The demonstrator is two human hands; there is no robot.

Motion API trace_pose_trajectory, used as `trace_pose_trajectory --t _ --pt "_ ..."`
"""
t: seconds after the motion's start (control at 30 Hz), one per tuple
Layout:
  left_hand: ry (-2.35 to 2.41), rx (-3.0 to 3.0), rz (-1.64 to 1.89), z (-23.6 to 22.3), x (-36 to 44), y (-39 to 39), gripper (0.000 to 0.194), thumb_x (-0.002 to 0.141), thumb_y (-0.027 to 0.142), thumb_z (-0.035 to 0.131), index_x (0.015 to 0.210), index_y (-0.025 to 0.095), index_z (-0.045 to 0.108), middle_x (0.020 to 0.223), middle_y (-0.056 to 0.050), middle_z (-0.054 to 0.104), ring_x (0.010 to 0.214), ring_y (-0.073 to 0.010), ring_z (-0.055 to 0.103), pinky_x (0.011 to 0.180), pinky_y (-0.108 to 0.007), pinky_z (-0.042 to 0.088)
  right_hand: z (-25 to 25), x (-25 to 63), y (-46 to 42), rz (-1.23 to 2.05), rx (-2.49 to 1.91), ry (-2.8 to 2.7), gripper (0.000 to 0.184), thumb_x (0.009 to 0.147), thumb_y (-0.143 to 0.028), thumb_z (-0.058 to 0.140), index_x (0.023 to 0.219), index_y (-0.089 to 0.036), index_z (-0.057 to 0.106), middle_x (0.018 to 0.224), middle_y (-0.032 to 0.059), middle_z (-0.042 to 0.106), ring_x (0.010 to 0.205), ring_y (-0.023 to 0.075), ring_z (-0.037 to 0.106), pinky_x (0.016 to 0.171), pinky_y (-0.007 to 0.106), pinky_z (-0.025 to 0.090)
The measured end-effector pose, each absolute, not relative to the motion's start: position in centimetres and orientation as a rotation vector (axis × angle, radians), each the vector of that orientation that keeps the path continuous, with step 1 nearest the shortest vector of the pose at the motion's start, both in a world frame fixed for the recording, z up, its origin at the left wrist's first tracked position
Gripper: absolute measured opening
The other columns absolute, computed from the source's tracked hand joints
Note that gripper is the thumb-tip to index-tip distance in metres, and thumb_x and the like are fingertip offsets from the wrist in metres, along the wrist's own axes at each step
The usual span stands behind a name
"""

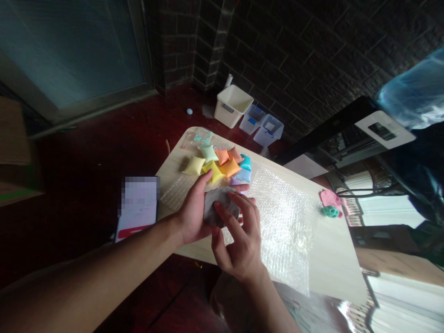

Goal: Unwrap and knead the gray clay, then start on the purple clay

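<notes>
A flattened grey lump of modelling clay (212,213) rests in my left hand (192,208), which is closed around its left side with the thumb raised along the edge. My right hand (241,236) bends over the same lump. Its fingers press on the clay's face and its thumb is at the lower rim. Just beyond the hands lie several soft pillow-shaped packets in different colours, among them a yellow packet (214,172), an orange packet (230,168), a pale green packet (208,153) and a light blue packet (243,175).
Bubble wrap (284,222) covers much of the pale table (333,259). Pink clay (329,198) and a green clay piece (329,212) sit at the right edge. A lit phone (137,208) stands at left. A white basket (233,106) and clear bins (268,131) are on the floor.
</notes>
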State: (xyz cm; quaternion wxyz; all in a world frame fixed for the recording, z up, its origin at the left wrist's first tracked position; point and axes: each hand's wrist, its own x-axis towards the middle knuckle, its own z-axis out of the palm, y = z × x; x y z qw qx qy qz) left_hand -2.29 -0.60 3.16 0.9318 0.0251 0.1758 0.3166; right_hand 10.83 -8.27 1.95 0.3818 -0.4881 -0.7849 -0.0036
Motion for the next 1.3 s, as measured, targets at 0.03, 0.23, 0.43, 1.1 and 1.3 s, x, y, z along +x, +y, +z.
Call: trace_pose_trajectory --t 0.03,0.23,0.43,1.1,1.3 --pt "0.381 0.058 0.650 3.17 -2.24 -0.61 0.079 0.104 0.065 0.032 0.141 0.004 0.066 0.119 -0.024 0.079 0.102 -0.0337 0.076 0.092 -0.043 0.058 1.98 10.79 -8.25 -0.016 -1.247 -1.999 0.041 0.090 -0.021 0.063 0.131 -0.017 0.067 0.145 0.0188 0.055 0.133 0.0402 0.058 0.111 0.065 0.047" --pt "0.445 0.113 0.627 2.91 -2.23 -0.82 0.077 0.103 0.067 0.037 0.133 0.006 0.073 0.107 -0.021 0.081 0.093 -0.0311 0.077 0.078 -0.037 0.059 2.24 10.60 -8.17 -0.008 -1.290 -1.999 0.034 0.092 -0.023 0.063 0.126 -0.018 0.068 0.144 0.0183 0.056 0.133 0.0409 0.057 0.106 0.065 0.051" --pt "0.439 0.110 0.644 3.35 -2.17 -0.89 0.075 0.104 0.064 0.036 0.132 0.005 0.074 0.107 -0.021 0.081 0.093 -0.0312 0.077 0.075 -0.036 0.060 2.30 10.47 -8.32 -0.019 -1.300 -1.996 0.032 0.092 -0.023 0.064 0.124 -0.019 0.068 0.144 0.0179 0.057 0.133 0.0407 0.057 0.106 0.066 0.051" --pt "0.442 0.089 0.663 3.11 -2.15 -0.96 0.069 0.103 0.062 0.043 0.130 0.007 0.075 0.107 -0.020 0.082 0.090 -0.0291 0.078 0.072 -0.033 0.061 2.37 10.31 -8.20 -0.018 -1.326 -2.012 0.031 0.093 -0.024 0.064 0.123 -0.019 0.068 0.145 0.0176 0.056 0.136 0.0409 0.054 0.108 0.065 0.050" --pt "0.456 0.077 0.665 3.23 -2.14 -0.97 0.066 0.104 0.059 0.042 0.130 0.008 0.075 0.107 -0.018 0.082 0.087 -0.0278 0.079 0.070 -0.032 0.061 2.29 10.24 -8.21 -0.019 -1.334 -2.018 0.031 0.093 -0.025 0.064 0.123 -0.019 0.068 0.146 0.0185 0.056 0.138 0.0423 0.053 0.108 0.067 0.049"
